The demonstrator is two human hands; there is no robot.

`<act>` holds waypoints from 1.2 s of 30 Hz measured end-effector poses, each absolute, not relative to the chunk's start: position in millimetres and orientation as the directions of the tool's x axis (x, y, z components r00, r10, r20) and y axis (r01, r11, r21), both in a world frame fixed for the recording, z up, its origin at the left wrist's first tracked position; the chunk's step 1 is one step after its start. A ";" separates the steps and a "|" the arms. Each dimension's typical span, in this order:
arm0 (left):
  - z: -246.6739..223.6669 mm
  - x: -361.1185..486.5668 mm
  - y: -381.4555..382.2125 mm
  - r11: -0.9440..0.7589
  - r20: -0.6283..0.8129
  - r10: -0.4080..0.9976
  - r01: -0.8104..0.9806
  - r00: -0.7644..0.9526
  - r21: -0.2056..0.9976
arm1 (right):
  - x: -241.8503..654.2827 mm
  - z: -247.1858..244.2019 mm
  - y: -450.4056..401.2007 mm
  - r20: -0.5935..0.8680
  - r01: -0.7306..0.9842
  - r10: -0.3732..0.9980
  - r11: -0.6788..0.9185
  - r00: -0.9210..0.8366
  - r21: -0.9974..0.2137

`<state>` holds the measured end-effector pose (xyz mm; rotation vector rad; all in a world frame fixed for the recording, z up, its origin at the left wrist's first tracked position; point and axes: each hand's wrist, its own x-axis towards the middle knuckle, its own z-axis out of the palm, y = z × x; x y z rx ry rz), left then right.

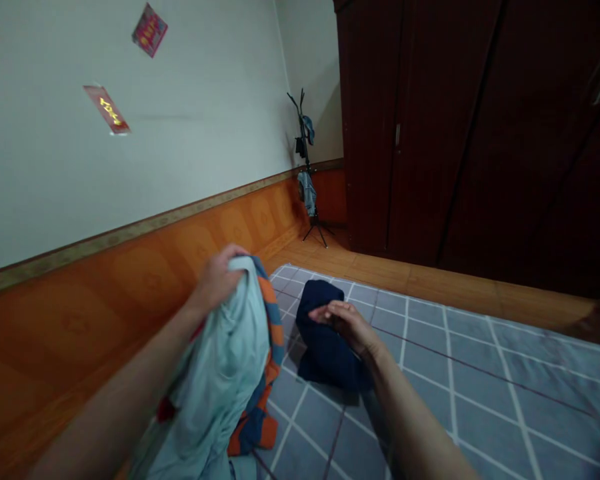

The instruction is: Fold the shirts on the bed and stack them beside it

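My left hand (219,280) grips the top edge of a light mint garment (235,360), which hangs down toward the bottom of the view. Against its right side is an orange and blue striped garment (275,320). Right of these, a navy blue cloth (323,353) lies bunched on the bed. My right hand (345,320) is over the upper right part of the navy cloth, fingers pointing left and curled together; whether they hold any of the cloth cannot be made out.
The bed has a grey checked sheet (430,380). Beyond its far edge is a wooden floor (395,272). A dark red wardrobe (445,133) stands at the back right, and a black coat rack (307,160) with clothes is in the corner. An orange-panelled wall (145,267) runs along the left.
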<state>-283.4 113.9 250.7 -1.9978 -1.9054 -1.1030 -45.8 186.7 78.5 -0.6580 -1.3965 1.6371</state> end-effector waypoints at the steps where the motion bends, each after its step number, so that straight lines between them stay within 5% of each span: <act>1: 221.0 -273.5 126.0 -0.190 0.518 0.855 0.903 -0.041 0.385 | -43.9 73.4 184.3 0.109 -0.258 0.820 -0.048 -0.561 -0.965; 5: 113.8 -242.6 155.4 -0.208 0.265 0.960 0.869 0.093 0.449 | -44.9 50.0 186.3 0.015 -0.200 0.745 -0.160 -0.667 -0.967; 9: 66.4 -234.0 157.2 -0.148 0.204 0.977 0.861 0.053 0.486 | -42.5 33.5 206.2 -0.002 -0.241 0.884 -0.130 -0.467 -0.962; 13: 61.0 -237.5 154.2 -0.142 0.198 0.979 0.839 0.042 0.525 | -38.7 26.4 217.8 0.029 -0.233 0.965 -0.034 -0.261 -0.972; 22: 65.9 -236.6 140.7 -0.226 0.173 0.973 0.761 0.150 0.609 | -45.9 30.3 222.1 0.053 -0.102 0.989 0.039 -0.141 -0.994; 28: 68.3 -228.5 140.8 -0.176 0.109 0.984 0.844 0.140 0.507 | -32.2 31.7 223.0 0.037 -0.034 0.956 0.028 -0.292 -0.999; 33: 67.9 -237.4 148.4 -0.119 0.196 0.976 0.522 -0.096 0.845 | -34.3 33.9 219.5 0.068 -0.004 0.955 0.070 -0.288 -0.998; 36: 73.6 -253.1 150.1 -0.101 0.220 0.937 0.393 -0.271 0.914 | -28.3 38.2 225.5 0.126 -0.055 0.980 0.119 -0.152 -0.991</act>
